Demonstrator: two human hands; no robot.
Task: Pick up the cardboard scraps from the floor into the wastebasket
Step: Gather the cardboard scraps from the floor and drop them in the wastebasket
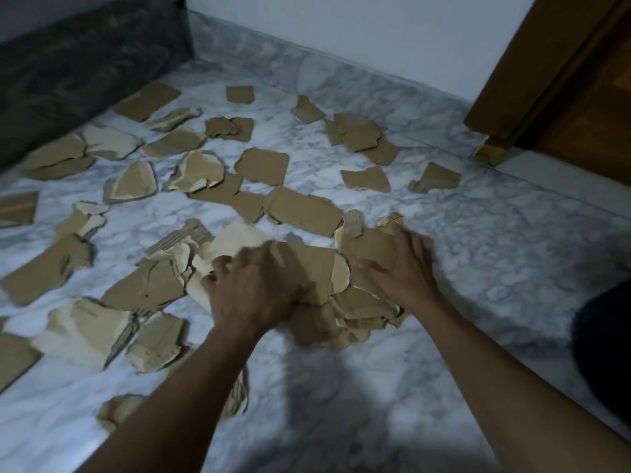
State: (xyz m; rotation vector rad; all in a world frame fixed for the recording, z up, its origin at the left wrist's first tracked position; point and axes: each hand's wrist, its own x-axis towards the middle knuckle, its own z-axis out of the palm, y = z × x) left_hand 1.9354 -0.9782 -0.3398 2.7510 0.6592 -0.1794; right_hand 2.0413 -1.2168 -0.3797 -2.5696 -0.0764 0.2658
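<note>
Several torn brown cardboard scraps lie scattered over the grey marble floor [478, 254]. A heap of overlapping scraps [317, 268] sits in the middle, close in front of me. My left hand [252, 291] is curled over the heap's left side, its fingers gripping the scraps. My right hand [399, 268] lies flat on the heap's right side, pressing a scrap [368, 247] down with fingers spread. A dark rounded object [604, 339] at the right edge may be the wastebasket; I cannot tell.
A dark sofa or mattress [78, 63] fills the far left. A wooden door and frame [560, 83] stand at the far right above a marble skirting. More loose scraps [263, 165] spread toward the back wall and the left. Bare floor lies to my right.
</note>
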